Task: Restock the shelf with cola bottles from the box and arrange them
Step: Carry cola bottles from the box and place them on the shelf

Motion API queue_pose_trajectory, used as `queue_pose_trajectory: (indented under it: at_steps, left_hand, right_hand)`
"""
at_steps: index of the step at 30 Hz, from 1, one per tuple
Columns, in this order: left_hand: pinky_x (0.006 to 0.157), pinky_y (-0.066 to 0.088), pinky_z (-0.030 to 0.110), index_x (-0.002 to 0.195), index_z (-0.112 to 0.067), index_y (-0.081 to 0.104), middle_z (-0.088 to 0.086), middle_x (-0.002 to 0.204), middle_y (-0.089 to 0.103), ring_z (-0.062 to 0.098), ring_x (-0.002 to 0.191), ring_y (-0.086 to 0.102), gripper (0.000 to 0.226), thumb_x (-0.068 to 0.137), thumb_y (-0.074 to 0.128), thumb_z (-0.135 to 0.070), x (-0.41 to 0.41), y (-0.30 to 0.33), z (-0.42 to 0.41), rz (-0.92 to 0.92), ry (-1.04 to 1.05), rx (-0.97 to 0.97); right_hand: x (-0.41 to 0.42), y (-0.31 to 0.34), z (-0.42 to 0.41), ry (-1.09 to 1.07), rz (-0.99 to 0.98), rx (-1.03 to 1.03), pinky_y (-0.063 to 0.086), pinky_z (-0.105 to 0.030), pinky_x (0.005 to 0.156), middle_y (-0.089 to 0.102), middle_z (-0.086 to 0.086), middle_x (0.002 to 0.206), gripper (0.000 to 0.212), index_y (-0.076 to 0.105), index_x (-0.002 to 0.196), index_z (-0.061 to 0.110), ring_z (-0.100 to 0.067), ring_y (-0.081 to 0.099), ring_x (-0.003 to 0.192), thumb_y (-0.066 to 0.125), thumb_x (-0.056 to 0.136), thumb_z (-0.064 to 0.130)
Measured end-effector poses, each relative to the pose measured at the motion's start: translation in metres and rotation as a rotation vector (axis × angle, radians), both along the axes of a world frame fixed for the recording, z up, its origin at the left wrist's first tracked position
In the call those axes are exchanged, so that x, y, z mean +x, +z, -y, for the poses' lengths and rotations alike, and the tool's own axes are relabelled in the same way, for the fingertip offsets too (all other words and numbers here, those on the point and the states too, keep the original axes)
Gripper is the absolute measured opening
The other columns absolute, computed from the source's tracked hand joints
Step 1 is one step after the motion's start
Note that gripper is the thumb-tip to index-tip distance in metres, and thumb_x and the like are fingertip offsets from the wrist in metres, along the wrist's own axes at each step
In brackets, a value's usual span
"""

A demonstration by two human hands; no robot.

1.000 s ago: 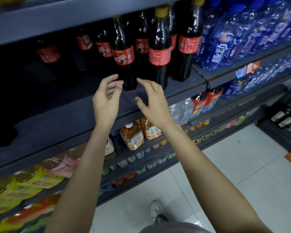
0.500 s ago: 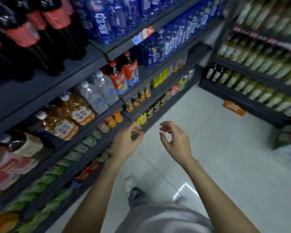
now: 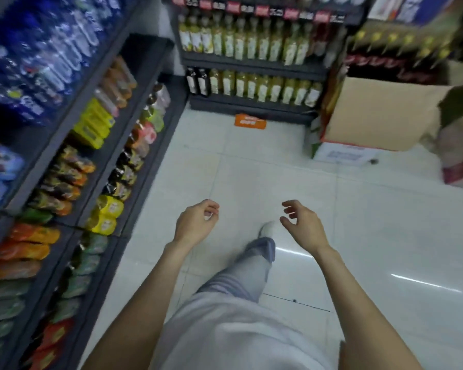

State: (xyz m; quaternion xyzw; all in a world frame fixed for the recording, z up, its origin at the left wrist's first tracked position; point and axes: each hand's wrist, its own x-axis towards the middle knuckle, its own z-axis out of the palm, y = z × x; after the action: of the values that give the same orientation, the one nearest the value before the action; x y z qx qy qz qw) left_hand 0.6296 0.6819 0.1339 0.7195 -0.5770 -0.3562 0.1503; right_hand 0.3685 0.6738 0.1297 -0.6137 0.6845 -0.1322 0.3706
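At lower centre of the frame, the left hand (image 3: 195, 222) and right hand (image 3: 304, 225) hang half-curled and empty, so the walk to the brown cardboard box (image 3: 380, 113) at upper right for more cola comes next.

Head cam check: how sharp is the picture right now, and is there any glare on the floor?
Head view: motion blur smears the shelf bottles at left and the cardboard box at upper right; the left hand and right hand are fairly sharp. Bright streaks of glare lie on the glossy floor tiles at right. Wide-angle distortion bends the shelf lines.
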Motion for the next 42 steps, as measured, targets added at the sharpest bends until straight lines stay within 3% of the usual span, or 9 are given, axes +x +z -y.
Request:
queue_pose_trajectory:
  at_steps: [8,14,22,26,30,35,38,42]
  left_hand:
    - [0.083,0.046,0.025,0.108,-0.022,0.064,-0.006,0.109,0.068,0.013,0.099,0.063,0.022,0.087,0.058,-0.020,-0.196,-0.046,0.196,0.044,-0.291,0.054]
    - [0.086,0.048,0.027,0.107,-0.021,0.066,-0.002,0.108,0.069,0.019,0.101,0.063,0.020,0.088,0.059,-0.020,-0.334,-0.053,0.314,-0.004,-0.252,0.224]
    - [0.083,0.045,0.023,0.110,-0.016,0.067,0.001,0.109,0.068,0.019,0.101,0.062,0.022,0.090,0.058,-0.018,-0.481,-0.055,0.444,-0.004,-0.268,0.222]
    - [0.082,0.043,0.021,0.112,-0.016,0.066,-0.002,0.110,0.067,0.015,0.102,0.061,0.026,0.088,0.056,-0.013,-0.564,-0.055,0.521,0.006,-0.317,0.188]
    - [0.081,0.040,0.022,0.112,-0.016,0.064,0.000,0.109,0.068,0.016,0.102,0.061,0.026,0.088,0.057,-0.011,-0.637,-0.072,0.591,-0.008,-0.264,0.200]
    - [0.092,0.045,0.027,0.127,-0.013,0.052,0.006,0.121,0.063,0.023,0.110,0.059,0.042,0.087,0.061,-0.009,-0.692,-0.125,0.658,-0.067,-0.099,0.308]
    - [0.100,0.045,0.041,0.135,-0.018,0.042,0.005,0.125,0.057,0.024,0.116,0.055,0.056,0.085,0.065,-0.008,-0.710,-0.151,0.684,-0.118,-0.026,0.295]
    - [0.100,0.040,0.027,0.139,-0.017,0.037,0.006,0.136,0.048,0.021,0.122,0.048,0.065,0.084,0.069,-0.010,-0.725,-0.176,0.710,-0.160,0.031,0.264]
  right_hand:
    - [-0.222,-0.005,0.133,-0.207,-0.079,0.085,0.047,-0.031,0.083,0.066,0.001,0.104,0.028,0.058,0.116,0.017,-0.018,0.062,0.091,0.060,0.088,0.019]
    - [-0.371,0.002,0.233,-0.270,-0.147,0.170,0.048,-0.032,0.082,0.067,0.001,0.104,0.026,0.058,0.114,0.018,-0.021,0.062,0.095,0.059,0.087,0.020]
    - [-0.516,-0.020,0.389,-0.406,-0.109,0.056,0.048,-0.035,0.084,0.071,-0.004,0.096,0.024,0.064,0.107,0.015,-0.028,0.064,0.095,0.057,0.084,0.013]
    - [-0.581,-0.042,0.493,-0.316,-0.078,0.030,0.048,-0.035,0.085,0.070,-0.009,0.100,0.030,0.063,0.112,0.011,-0.029,0.063,0.097,0.061,0.082,0.013]
    - [-0.627,-0.061,0.591,-0.202,-0.160,0.040,0.046,-0.038,0.076,0.065,-0.018,0.107,0.035,0.058,0.119,0.010,-0.038,0.059,0.099,0.060,0.084,0.015]
    - [-0.659,-0.111,0.679,-0.003,-0.202,-0.026,0.035,-0.039,0.097,0.056,-0.017,0.127,0.052,0.052,0.128,0.005,-0.039,0.043,0.119,0.066,0.080,0.016]
    - [-0.666,-0.140,0.707,0.099,-0.231,-0.003,0.030,-0.041,0.104,0.052,-0.012,0.133,0.061,0.047,0.132,0.010,-0.035,0.030,0.131,0.072,0.078,0.025]
    - [-0.667,-0.169,0.726,0.191,-0.290,0.027,0.030,-0.043,0.103,0.052,-0.005,0.133,0.064,0.046,0.130,0.019,-0.034,0.033,0.129,0.075,0.075,0.033]
